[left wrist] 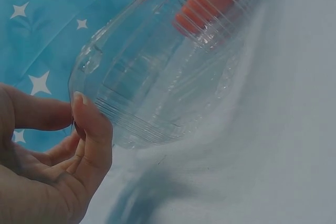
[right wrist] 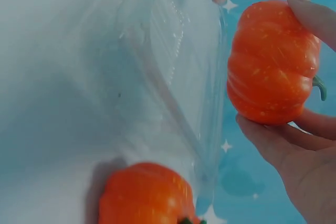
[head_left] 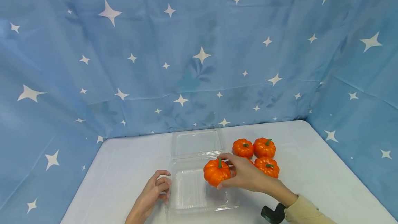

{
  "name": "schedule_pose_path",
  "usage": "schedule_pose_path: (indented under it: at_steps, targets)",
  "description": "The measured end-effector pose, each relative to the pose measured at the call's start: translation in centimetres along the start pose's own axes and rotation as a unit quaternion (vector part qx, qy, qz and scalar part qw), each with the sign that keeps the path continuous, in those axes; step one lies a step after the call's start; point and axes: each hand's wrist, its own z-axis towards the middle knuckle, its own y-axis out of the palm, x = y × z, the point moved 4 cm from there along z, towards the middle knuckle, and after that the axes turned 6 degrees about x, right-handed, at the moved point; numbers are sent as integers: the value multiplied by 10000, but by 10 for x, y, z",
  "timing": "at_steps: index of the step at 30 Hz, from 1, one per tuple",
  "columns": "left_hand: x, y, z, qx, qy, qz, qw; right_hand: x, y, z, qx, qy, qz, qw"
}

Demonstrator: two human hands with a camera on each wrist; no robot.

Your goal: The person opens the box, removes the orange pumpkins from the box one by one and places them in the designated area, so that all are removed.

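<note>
In the head view my right hand (head_left: pixel 245 175) grips a small orange pumpkin (head_left: pixel 216 173) with a green stem, thumb on one side and fingers on the other. It is held over the right part of an opened clear plastic clamshell box (head_left: pixel 189 189). My left hand (head_left: pixel 152 193) is at the box's left edge. The left wrist view shows its thumb and finger pinching the box's rim (left wrist: pixel 86 61). The box's lid (head_left: pixel 199 142) lies folded back, away from me. In the right wrist view the held pumpkin (right wrist: pixel 273 61) is apart from the box wall.
Several more orange pumpkins (head_left: pixel 264 147) cluster right of the box, one partly hidden behind my right hand. A black object (head_left: pixel 273 214) sits by the right wrist. A white table (head_left: pixel 130 161) carries everything, and a blue curtain (head_left: pixel 149 78) with white stars hangs behind.
</note>
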Motion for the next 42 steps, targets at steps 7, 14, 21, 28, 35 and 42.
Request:
schedule_pose_path:
  at_steps: [7,14,21,28,35,42]
  targets:
    - [-1,0,0,-25,5,2,10000,8,-24,-20,493,-49,-401,9980]
    - [-1,-1,0,20,-40,-12,10000,18,-52,-36,892,49,-587,9943]
    - [-1,-2,-1,6,-55,-1,10000,41,-81,-50,1242,232,-877,9881]
    - [-1,-2,0,-8,-75,-57,10000,67,-104,-61,1547,385,-1216,9797]
    - [-2,-3,0,-31,-127,-166,9998,94,-118,-63,1743,717,-1273,9738]
    - [-3,-2,1,-78,-120,-198,9997,125,-132,-66,1898,1013,-1514,9648]
